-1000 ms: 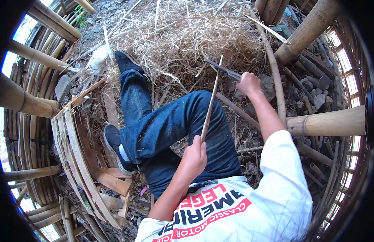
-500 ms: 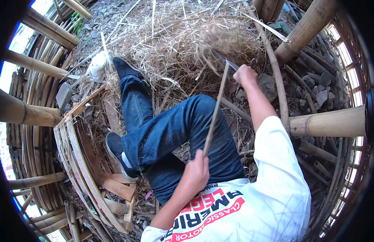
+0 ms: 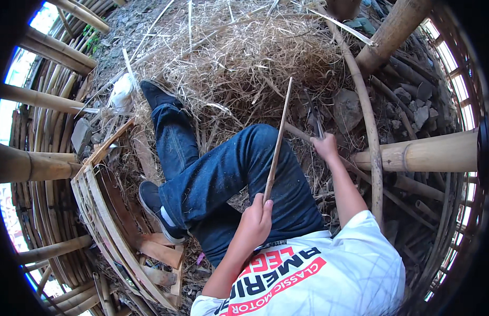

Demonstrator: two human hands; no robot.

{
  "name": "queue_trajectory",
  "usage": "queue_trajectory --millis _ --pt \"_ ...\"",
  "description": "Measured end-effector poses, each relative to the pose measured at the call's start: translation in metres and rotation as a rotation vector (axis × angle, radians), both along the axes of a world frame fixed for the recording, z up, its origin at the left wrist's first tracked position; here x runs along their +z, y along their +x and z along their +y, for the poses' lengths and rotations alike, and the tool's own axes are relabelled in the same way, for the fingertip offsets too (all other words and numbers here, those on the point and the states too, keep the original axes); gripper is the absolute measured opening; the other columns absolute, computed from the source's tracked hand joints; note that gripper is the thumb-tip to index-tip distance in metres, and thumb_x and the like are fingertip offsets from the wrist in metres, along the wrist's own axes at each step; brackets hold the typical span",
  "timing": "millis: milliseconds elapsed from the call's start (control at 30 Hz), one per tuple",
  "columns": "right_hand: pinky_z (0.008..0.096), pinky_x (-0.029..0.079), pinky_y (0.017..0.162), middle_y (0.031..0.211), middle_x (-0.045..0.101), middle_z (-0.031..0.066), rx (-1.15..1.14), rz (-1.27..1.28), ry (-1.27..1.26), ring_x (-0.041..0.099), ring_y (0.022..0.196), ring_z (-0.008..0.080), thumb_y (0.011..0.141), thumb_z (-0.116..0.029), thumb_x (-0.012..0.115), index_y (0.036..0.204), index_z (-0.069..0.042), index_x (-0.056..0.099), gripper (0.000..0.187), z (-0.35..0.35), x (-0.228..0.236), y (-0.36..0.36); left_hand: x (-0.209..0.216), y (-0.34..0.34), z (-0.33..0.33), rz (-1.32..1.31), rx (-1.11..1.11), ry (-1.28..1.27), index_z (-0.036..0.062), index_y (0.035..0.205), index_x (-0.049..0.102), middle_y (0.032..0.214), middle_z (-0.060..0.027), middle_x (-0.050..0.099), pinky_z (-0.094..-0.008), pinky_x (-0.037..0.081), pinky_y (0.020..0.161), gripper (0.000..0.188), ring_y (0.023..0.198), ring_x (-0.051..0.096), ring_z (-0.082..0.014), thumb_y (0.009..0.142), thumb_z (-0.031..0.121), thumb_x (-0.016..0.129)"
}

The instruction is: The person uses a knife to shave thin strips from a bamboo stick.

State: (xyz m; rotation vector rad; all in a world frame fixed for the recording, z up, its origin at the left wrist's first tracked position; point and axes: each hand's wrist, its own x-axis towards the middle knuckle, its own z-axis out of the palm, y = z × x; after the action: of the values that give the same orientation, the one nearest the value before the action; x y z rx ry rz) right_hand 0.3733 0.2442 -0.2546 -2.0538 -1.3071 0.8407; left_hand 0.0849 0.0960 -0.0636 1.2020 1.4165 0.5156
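My left hand [image 3: 256,220] is wrapped round the lower end of a thin bamboo strip [image 3: 279,139], which slants up across my bent knee toward the shavings. Out to the right, my right hand [image 3: 325,146] grips a knife [image 3: 316,119] whose dark blade points away from me; the handle is mostly hidden in my fingers. The blade stands apart from the strip's tip, to the right of it. Beyond both lies a heap of pale bamboo shavings [image 3: 255,58].
Split bamboo slats [image 3: 105,224] and cut wood pieces [image 3: 163,250] lie by my left shoe. Thick bamboo poles [image 3: 434,152] jut in from both sides. A long stick [image 3: 360,89] runs down the right, near grey stones [image 3: 347,110]. A white bundle [image 3: 121,94] rests by my far foot.
My right hand has drawn the knife back toward me, away from the strip's far end. The strip has swung slightly left and more upright. The blurred shavings near the blade are now still.
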Motion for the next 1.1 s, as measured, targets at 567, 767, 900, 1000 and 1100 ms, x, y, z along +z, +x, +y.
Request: queue_trajectory --millis 567,767,900,1000,1100 --pt "0.0470 0.055 0.076 0.077 0.066 0.0230 0.507 -0.368 0.018 0.066 0.078 0.0403 0.071 -0.019 0.060 0.078 -0.005 0.070 0.019 -0.007 0.137 -0.057 -0.011 0.005 -0.007 -0.233 0.107 -0.140 0.0052 0.091 0.049 0.065 0.0008 0.044 -0.0273 0.038 0.052 0.023 0.056 0.044 -0.0085 0.103 0.024 0.043" --pt "0.0464 0.055 0.077 0.080 0.068 0.0232 0.495 -0.497 -0.050 0.067 0.080 0.0398 0.068 -0.019 0.063 0.078 -0.005 0.071 0.019 0.007 0.127 -0.060 -0.014 0.008 -0.010 -0.068 0.063 -0.009 0.0036 0.092 0.047 0.064 -0.0016 0.047 -0.0294 0.039 0.052 0.021 0.056 0.046 -0.0106 0.102 0.022 0.044" --pt "0.0468 0.055 0.077 0.080 0.068 0.0234 0.520 -0.499 -0.066 0.068 0.081 0.0400 0.067 -0.019 0.065 0.078 -0.004 0.070 0.019 0.012 0.117 -0.063 -0.015 0.008 -0.007 -0.002 0.049 0.021 0.0016 0.093 0.046 0.062 -0.0054 0.047 -0.0324 0.040 0.053 0.020 0.056 0.048 -0.0137 0.102 0.019 0.043" --pt "0.0472 0.055 0.077 0.080 0.068 0.0233 0.477 -0.514 -0.069 0.068 0.081 0.0400 0.067 -0.018 0.066 0.078 -0.004 0.070 0.018 0.015 0.112 -0.068 -0.017 0.010 -0.005 0.027 0.046 0.022 0.0007 0.094 0.046 0.061 -0.0080 0.048 -0.0347 0.040 0.053 0.019 0.055 0.049 -0.0168 0.101 0.018 0.043" --pt "0.0484 0.055 0.078 0.082 0.068 0.0234 0.465 -0.506 -0.082 0.067 0.082 0.0404 0.066 -0.019 0.068 0.079 -0.005 0.070 0.020 0.016 0.108 -0.069 -0.014 0.009 -0.003 0.051 0.041 0.032 0.0002 0.095 0.045 0.061 -0.0107 0.049 -0.0370 0.041 0.053 0.018 0.054 0.051 -0.0209 0.101 0.017 0.043"
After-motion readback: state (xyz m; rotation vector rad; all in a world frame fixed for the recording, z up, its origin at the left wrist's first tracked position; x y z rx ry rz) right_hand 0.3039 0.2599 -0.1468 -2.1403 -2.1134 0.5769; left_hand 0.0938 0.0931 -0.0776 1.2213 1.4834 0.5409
